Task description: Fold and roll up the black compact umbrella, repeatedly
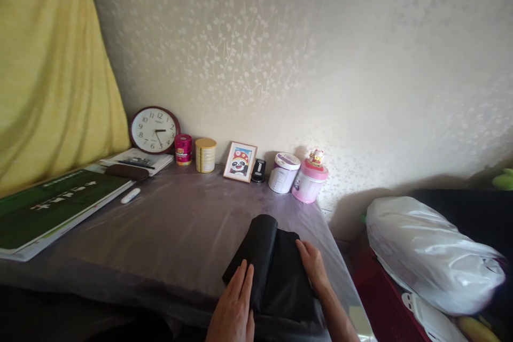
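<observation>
A black cloth (pixel 285 283) lies near the front right of the table, its left part folded over into a thick roll. My left hand (pixel 235 304) rests on that rolled part with its fingers stretched out flat; the thumb is partly below the roll. At the cloth's right edge is my right hand (pixel 313 266), its fingers bent around the edge and gripping it. The underside of the cloth and some right fingertips are hidden.
Along the wall stand a round clock (pixel 155 130), a pink can (pixel 183 149), a yellow-lidded can (pixel 206 155), a panda picture frame (pixel 240 161) and two tubs (pixel 284 173). A green book (pixel 60 203) lies left. A stuffed white plastic bag (pixel 428 251) sits right of the table.
</observation>
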Demonstrator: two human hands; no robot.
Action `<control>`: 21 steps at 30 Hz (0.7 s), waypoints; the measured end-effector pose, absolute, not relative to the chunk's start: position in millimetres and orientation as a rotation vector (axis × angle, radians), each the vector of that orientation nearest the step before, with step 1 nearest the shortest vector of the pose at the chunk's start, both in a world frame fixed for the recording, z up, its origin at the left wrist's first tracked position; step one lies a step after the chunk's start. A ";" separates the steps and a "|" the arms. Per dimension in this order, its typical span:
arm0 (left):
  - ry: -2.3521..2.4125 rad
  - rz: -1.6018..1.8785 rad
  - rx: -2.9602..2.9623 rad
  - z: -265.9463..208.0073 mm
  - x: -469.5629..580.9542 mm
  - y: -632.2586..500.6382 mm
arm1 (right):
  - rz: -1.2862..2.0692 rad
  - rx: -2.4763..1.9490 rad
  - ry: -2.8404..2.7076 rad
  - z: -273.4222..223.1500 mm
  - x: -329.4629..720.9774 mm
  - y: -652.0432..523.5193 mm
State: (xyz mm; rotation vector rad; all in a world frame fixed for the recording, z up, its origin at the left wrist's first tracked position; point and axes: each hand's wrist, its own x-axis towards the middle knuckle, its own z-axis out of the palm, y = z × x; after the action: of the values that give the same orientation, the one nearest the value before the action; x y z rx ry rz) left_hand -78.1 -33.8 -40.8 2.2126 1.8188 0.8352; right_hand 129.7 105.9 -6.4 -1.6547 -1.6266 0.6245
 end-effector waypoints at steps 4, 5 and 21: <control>1.819 0.819 2.192 -42.1 -78.3 -33.8 | 0.919 -1.528 -1.482 19.2 115.2 101.4; 1.820 0.815 2.187 -42.6 -78.3 -33.9 | 0.945 -1.506 -1.465 25.3 110.7 100.3; 1.844 0.761 1.986 -43.3 -76.0 -34.0 | 0.603 -1.646 -1.601 3.6 134.0 111.5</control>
State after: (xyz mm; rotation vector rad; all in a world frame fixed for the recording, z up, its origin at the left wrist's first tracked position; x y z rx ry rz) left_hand -76.0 -34.0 -43.3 1.9865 1.8435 0.7608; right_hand 134.0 111.5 3.6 -1.6462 -1.6009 0.6027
